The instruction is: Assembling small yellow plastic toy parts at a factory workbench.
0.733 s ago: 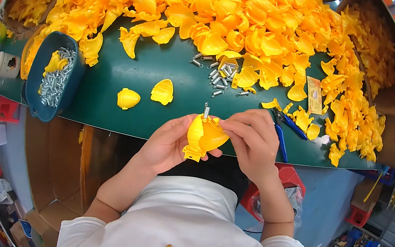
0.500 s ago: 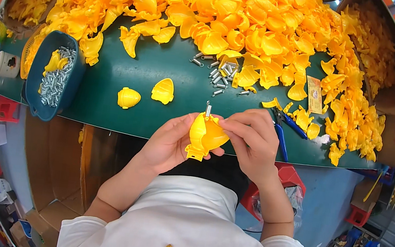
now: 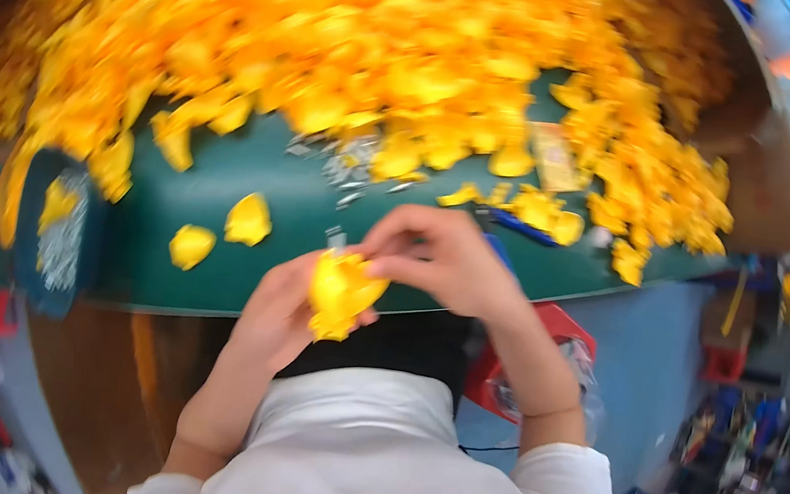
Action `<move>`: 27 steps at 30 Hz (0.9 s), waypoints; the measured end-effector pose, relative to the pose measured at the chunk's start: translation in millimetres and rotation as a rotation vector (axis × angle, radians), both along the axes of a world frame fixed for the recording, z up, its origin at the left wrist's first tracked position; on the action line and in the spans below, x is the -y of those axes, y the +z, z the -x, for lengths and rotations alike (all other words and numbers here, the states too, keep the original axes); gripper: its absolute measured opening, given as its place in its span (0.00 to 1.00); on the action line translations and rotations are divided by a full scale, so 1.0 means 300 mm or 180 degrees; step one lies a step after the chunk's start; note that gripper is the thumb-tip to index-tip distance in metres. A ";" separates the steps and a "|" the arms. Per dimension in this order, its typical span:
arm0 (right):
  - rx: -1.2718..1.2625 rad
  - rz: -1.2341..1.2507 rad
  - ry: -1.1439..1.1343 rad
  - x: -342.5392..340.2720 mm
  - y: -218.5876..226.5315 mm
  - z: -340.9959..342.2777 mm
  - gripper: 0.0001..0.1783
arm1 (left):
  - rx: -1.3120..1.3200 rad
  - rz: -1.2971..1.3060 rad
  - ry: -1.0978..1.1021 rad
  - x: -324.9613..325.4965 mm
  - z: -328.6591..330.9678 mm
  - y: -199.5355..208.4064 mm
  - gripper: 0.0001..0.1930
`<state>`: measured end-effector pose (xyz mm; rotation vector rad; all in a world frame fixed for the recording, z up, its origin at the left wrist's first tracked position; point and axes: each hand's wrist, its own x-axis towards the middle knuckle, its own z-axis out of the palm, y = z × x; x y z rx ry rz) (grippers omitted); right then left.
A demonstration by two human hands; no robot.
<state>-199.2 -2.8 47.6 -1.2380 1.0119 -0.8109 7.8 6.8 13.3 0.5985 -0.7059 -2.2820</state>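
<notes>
A hollow yellow plastic shell (image 3: 345, 293) is in my left hand (image 3: 276, 301), fingers wrapped behind it, above the near table edge. A small metal spring (image 3: 336, 237) stands up from its top end. My right hand (image 3: 444, 259) is closed in a pinch at the shell's upper right rim, beside the spring. Blur hides what, if anything, is between those fingertips. On the green table left of my hands lie two loose yellow shell pieces, one nearer (image 3: 191, 247) and one farther (image 3: 248, 218). Loose springs (image 3: 354, 160) form a small heap beyond my hands.
A large pile of yellow shells (image 3: 322, 45) covers the far table (image 3: 138, 282). At left stands a blue bin (image 3: 27, 281) with springs and a yellow piece. Blue-handled pliers (image 3: 519, 226) and a card (image 3: 556, 159) lie right. A red stool (image 3: 556, 325) stands below.
The whole view has swung and blurred, moving the table things left in the picture. Both hands stay together at the shell; my right hand now reaches more over its top.
</notes>
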 end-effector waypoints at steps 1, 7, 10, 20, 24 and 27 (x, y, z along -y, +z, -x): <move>0.0265 0.0200 0.0025 0.000 -0.006 -0.002 0.09 | -0.0252 -0.0034 -0.0001 -0.017 -0.007 0.000 0.28; -0.0671 0.1240 -0.0109 -0.018 0.063 0.065 0.10 | -0.1144 -0.0683 -0.0868 -0.012 -0.014 -0.030 0.49; -0.2374 0.1198 -0.2427 0.039 0.033 0.247 0.12 | -0.1391 -0.0509 -0.0649 -0.017 -0.012 -0.042 0.48; -0.3606 0.1409 -0.3527 0.178 0.014 0.552 0.18 | -0.1427 -0.0342 -0.0080 -0.014 -0.014 -0.066 0.44; -0.2685 0.1387 -0.3252 0.165 0.040 0.507 0.19 | -0.1383 -0.0415 -0.0065 -0.013 -0.033 -0.073 0.45; -0.0789 0.1236 -0.2531 0.107 0.099 0.373 0.18 | -0.1178 -0.0287 0.0222 -0.016 -0.032 -0.065 0.46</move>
